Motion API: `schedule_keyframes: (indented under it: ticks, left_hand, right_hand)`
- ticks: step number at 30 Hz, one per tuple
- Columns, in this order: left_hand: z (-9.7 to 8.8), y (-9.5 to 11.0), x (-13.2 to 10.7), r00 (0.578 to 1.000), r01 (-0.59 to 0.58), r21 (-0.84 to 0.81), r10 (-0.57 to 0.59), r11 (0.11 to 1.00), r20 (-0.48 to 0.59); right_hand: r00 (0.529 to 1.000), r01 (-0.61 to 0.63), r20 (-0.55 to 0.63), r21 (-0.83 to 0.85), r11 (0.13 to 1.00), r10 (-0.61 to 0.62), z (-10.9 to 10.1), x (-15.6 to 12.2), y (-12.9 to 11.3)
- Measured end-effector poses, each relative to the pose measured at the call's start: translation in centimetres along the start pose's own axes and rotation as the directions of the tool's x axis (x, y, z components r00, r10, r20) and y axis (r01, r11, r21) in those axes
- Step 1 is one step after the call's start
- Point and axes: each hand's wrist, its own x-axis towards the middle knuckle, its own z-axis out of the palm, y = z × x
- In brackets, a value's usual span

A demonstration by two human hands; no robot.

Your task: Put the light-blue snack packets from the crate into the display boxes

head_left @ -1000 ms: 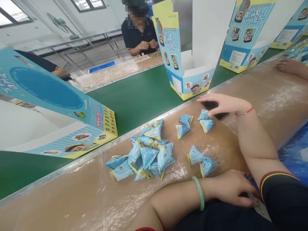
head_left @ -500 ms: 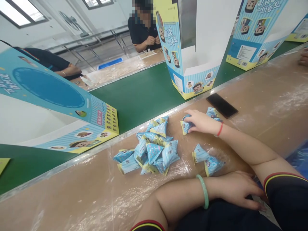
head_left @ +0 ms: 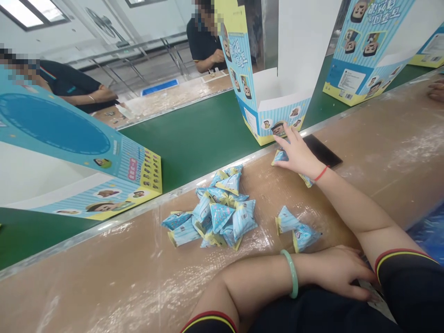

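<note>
My right hand [head_left: 296,150], with a red string at the wrist, reaches over the table with fingers spread. A blue triangular snack packet [head_left: 279,157] lies under its thumb and fingers, partly covered. Another packet [head_left: 305,180] pokes out below the hand. My left hand [head_left: 347,273], below a green bangle, rests at the near table edge, thumb and fingers apart. Its fingertips are partly hidden by my right sleeve, beside a pale item I cannot make out. Two packets [head_left: 305,237] lie between my arms. A pile of several similar packets [head_left: 222,215] is further left.
Printed boxes, one [head_left: 282,111] ahead and another [head_left: 135,180] at left, stand on a green strip [head_left: 194,129]. A third box [head_left: 360,60] is at the right. A black phone [head_left: 322,150] lies beyond my right wrist. Two people sit across; another person's hand [head_left: 436,89] shows at the right.
My right hand has moved away from me, its fingers spreading from a closer grip. The packet by it has shifted toward the green strip. My left hand stays about where it was.
</note>
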Motion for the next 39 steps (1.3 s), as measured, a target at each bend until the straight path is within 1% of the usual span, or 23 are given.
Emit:
schedule_keyframes:
  ticks: [2,4,5,7,9,11,13,15,16,18,21,23,25,28,30,32,33,34,35,36,37,38,39]
  left_hand:
    - [0.2,-0.1,0.0,1.000,0.001,0.000,-0.001,1.000,0.005]
    - [0.4,-0.3,0.0,1.000,-0.006,-0.009,0.006,1.000,-0.002]
    - [0.5,-0.4,0.0,1.000,-0.011,-0.017,0.011,1.000,-0.011]
    - [0.6,-0.6,-0.1,0.999,-0.014,-0.043,0.012,0.999,-0.030]
    - [0.8,-0.8,-0.1,0.999,-0.003,-0.079,0.000,0.997,-0.041]
    - [1.0,-1.0,-0.1,0.998,0.004,-0.125,-0.012,0.992,-0.056]
    - [1.3,-1.2,0.1,0.998,0.019,-0.172,-0.030,0.985,-0.064]
    - [1.6,-1.4,0.4,0.997,0.049,-0.208,-0.062,0.977,-0.055]
    - [1.7,-1.5,0.5,0.996,0.060,-0.218,-0.072,0.974,-0.051]
    - [1.9,-1.8,0.7,0.996,0.052,-0.210,-0.065,0.976,-0.055]
    - [1.7,-1.9,0.9,0.999,0.031,-0.144,-0.037,0.989,-0.035]
    - [1.5,-1.8,0.9,0.999,0.030,-0.103,-0.031,0.994,-0.008]
    - [1.2,-1.6,0.8,1.000,0.030,-0.075,-0.030,0.997,-0.007]
    - [1.1,-1.2,0.7,0.999,0.033,-0.038,-0.033,0.999,-0.014]
    - [1.0,-1.0,0.7,1.000,0.025,-0.018,-0.025,1.000,-0.007]
    - [0.9,-0.8,0.6,1.000,0.012,-0.003,-0.012,1.000,-0.001]
    - [0.8,-0.8,0.6,1.000,0.006,0.000,-0.006,1.000,0.000]
    - [0.8,-0.7,0.6,1.000,0.004,0.000,-0.004,1.000,-0.001]
    - [0.7,-0.6,0.6,1.000,0.003,-0.002,-0.003,1.000,-0.002]
    - [0.7,-0.6,0.5,1.000,0.002,-0.004,-0.002,1.000,-0.002]
    - [0.6,-0.5,0.5,1.000,0.003,-0.006,-0.003,1.000,-0.002]
    - [0.6,-0.4,0.5,1.000,0.002,-0.008,-0.002,1.000,-0.002]
    - [0.6,-0.4,0.4,1.000,0.000,-0.008,0.000,1.000,-0.003]
  right_hand:
    - [0.995,0.087,-0.046,0.043,0.995,-0.086,-0.6,-0.5,-1.9]
    - [0.975,0.220,-0.029,0.104,0.970,-0.218,-0.7,-1.1,-4.0]
    - [0.955,0.294,-0.004,0.138,0.946,-0.297,-0.6,-1.2,-5.0]
    - [0.894,0.428,0.053,0.193,0.883,-0.445,0.2,-0.9,-6.7]
    - [0.840,0.507,0.101,0.200,0.838,-0.533,1.6,0.3,-8.0]
    - [0.815,0.529,0.166,0.176,0.830,-0.555,3.4,2.1,-9.0]
    - [0.800,0.515,0.267,0.156,0.843,-0.538,5.0,3.9,-9.7]
    - [0.787,0.492,0.351,0.139,0.859,-0.507,5.9,5.0,-9.9]
    - [0.785,0.485,0.370,0.131,0.865,-0.497,6.0,5.1,-9.9]
    - [0.793,0.479,0.362,0.128,0.869,-0.490,5.6,4.6,-9.3]
    - [0.831,0.435,0.316,0.144,0.889,-0.458,3.7,2.4,-7.4]
    - [0.869,0.373,0.306,0.114,0.921,-0.390,2.1,0.6,-6.0]
    - [0.897,0.315,0.315,0.039,0.948,-0.311,0.8,-1.1,-5.0]
    - [0.922,0.253,0.323,-0.089,0.963,-0.212,-0.2,-2.8,-4.5]
    - [0.935,0.216,0.314,-0.138,0.967,-0.164,-0.4,-3.2,-4.7]
    - [0.957,0.165,0.261,-0.144,0.976,-0.123,-0.6,-3.1,-4.8]
    - [0.975,0.128,0.198,-0.113,0.985,-0.104,-0.7,-3.0,-4.8]
    - [0.989,0.092,0.120,-0.040,0.995,-0.087,-0.9,-2.9,-4.8]
    - [0.996,0.067,0.046,0.074,0.995,-0.071,-1.2,-2.9,-4.8]
    - [0.998,0.058,-0.010,0.214,0.975,-0.057,-1.5,-2.9,-4.8]
    - [0.998,0.060,-0.045,0.350,0.935,-0.047,-1.7,-3.0,-4.8]
    - [0.997,0.066,-0.068,0.452,0.889,-0.040,-2.0,-3.1,-4.9]
    - [0.996,0.072,-0.082,0.515,0.854,-0.035,-2.2,-3.2,-5.0]
